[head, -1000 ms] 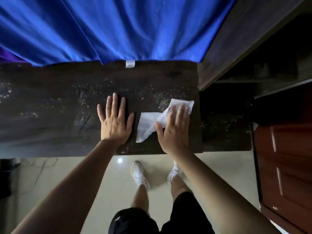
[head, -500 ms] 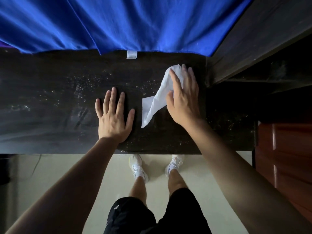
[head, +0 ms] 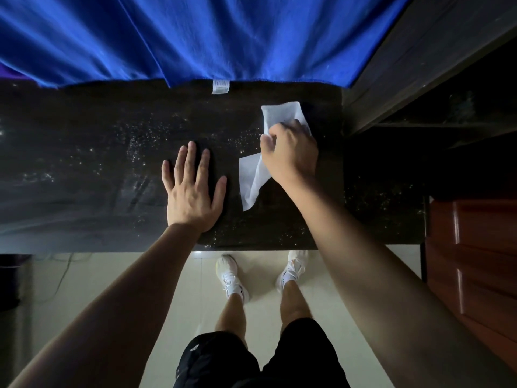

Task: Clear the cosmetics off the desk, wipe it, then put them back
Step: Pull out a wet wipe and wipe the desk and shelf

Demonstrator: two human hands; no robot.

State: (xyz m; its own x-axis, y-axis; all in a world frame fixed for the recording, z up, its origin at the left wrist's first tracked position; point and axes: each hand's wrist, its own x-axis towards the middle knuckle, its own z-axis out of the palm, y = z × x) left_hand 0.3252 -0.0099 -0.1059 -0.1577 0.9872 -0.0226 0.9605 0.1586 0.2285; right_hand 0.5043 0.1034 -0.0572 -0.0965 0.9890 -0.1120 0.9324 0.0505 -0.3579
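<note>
A dark desk (head: 84, 169) with shiny wet specks runs across the view. My left hand (head: 193, 189) lies flat on it with fingers spread, near the front edge. To its right, my right hand (head: 289, 152) has its fingers curled around a white wipe (head: 251, 177) near the desk's right end. One end of the wipe sticks out beyond the fingers toward the back, the other trails toward me on the desk. No cosmetics are in view.
A blue cloth (head: 195, 37) with a small white tag hangs along the back of the desk. A dark shelf unit (head: 433, 79) stands at the right, a reddish wooden cabinet (head: 470, 261) below it. A dark bin (head: 11, 278) stands on the tiled floor at left.
My right hand pushed the wipe from the front of the desk toward the back right, then curled its flat fingers around it and drew back a little. My left hand stayed flat.
</note>
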